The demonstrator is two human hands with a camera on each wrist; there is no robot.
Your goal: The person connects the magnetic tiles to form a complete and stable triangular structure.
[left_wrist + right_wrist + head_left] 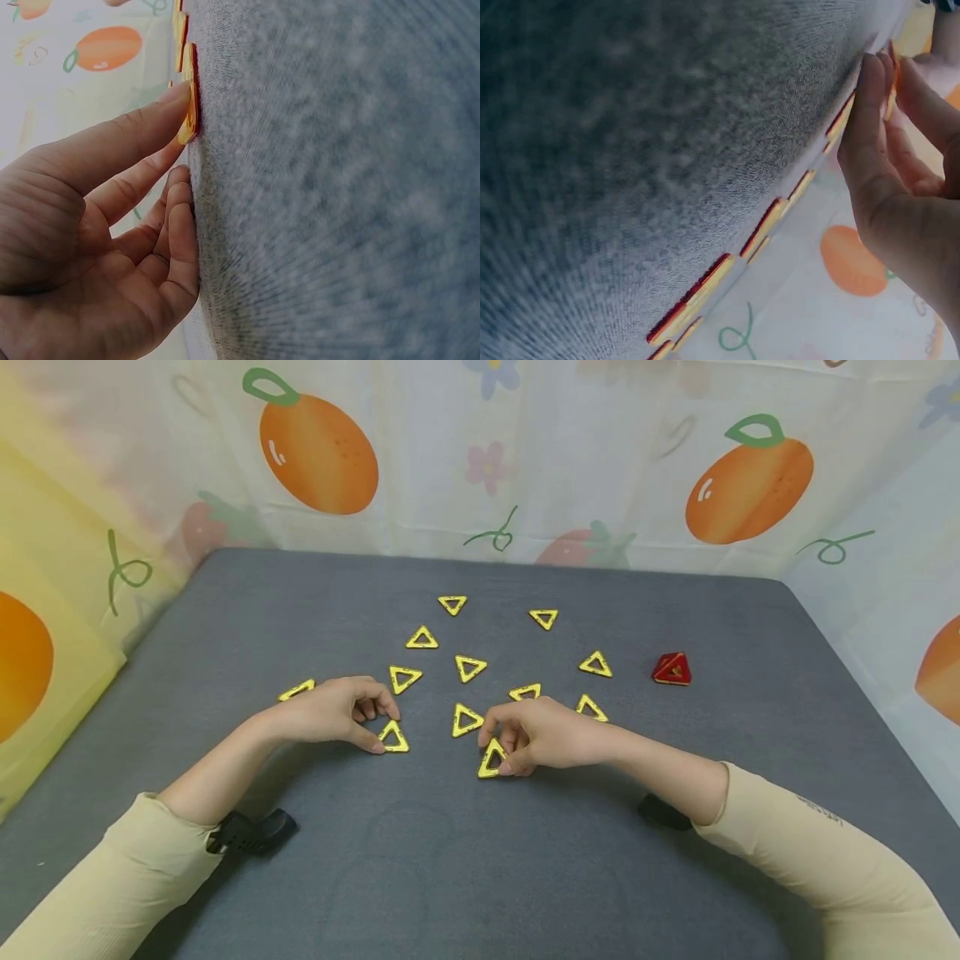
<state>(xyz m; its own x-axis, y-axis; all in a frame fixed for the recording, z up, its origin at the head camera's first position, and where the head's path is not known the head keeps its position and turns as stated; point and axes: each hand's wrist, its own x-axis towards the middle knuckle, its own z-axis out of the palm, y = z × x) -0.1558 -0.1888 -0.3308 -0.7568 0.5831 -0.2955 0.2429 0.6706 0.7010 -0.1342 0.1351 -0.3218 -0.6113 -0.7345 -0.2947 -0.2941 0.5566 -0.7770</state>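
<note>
At left centre in the head view, my left hand (341,713) pinches a yellow triangular frame tile (402,746) between thumb and index finger. The left wrist view shows that tile (191,97) edge-on, yellow with a red underside, close to the table surface. Just right of centre, my right hand (547,735) holds another yellow triangle tile (484,767) by its right side, thumb below and index finger above. In the right wrist view this tile (892,94) stands between thumb and fingers, tilted from the table. A loose yellow triangle (458,727) lies between the hands.
Several more yellow triangles lie scattered beyond the hands, one (452,610) near the back and one (297,690) behind the left wrist. A red pyramid-shaped piece (671,669) sits at the right. The grey table (465,877) ends at a fruit-printed curtain (420,468).
</note>
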